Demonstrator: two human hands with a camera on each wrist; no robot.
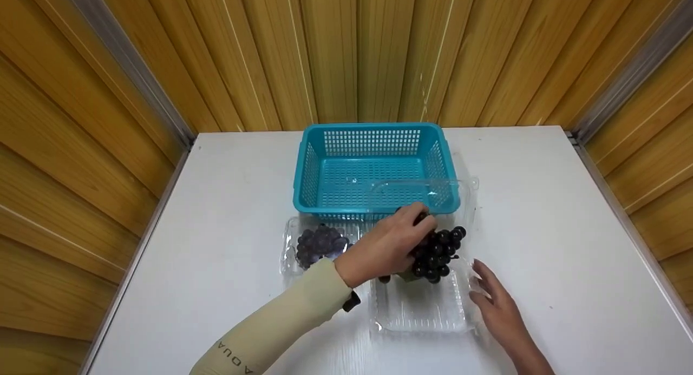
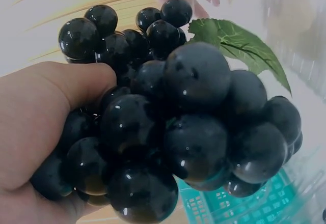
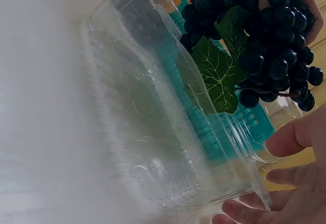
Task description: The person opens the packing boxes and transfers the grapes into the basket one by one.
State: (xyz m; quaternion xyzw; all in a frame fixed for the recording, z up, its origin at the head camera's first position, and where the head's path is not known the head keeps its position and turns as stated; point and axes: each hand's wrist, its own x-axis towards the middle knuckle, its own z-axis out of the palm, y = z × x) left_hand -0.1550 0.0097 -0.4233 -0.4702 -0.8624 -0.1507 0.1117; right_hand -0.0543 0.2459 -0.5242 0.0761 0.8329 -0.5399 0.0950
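My left hand (image 1: 392, 242) grips a bunch of dark grapes (image 1: 436, 256) above an open clear plastic clamshell box (image 1: 419, 313). Green leaves (image 3: 219, 79) hang from the bunch in the right wrist view. Close up in the left wrist view, the thumb presses among the dark round grapes (image 2: 196, 145). My right hand (image 1: 501, 310) is at the right side of the box, fingers spread and slightly bent. In the right wrist view its fingertips lie close to the box rim; whether they touch it I cannot tell. The raised clear lid (image 1: 474, 202) stands behind the bunch.
A teal perforated basket (image 1: 373, 210) stands at the back of the white table (image 1: 238, 202). Left of the open box lies another clear box (image 1: 287, 256) with dark grapes (image 1: 319, 245) inside, partly behind the left forearm. Wood-patterned walls (image 1: 357, 56) enclose the table.
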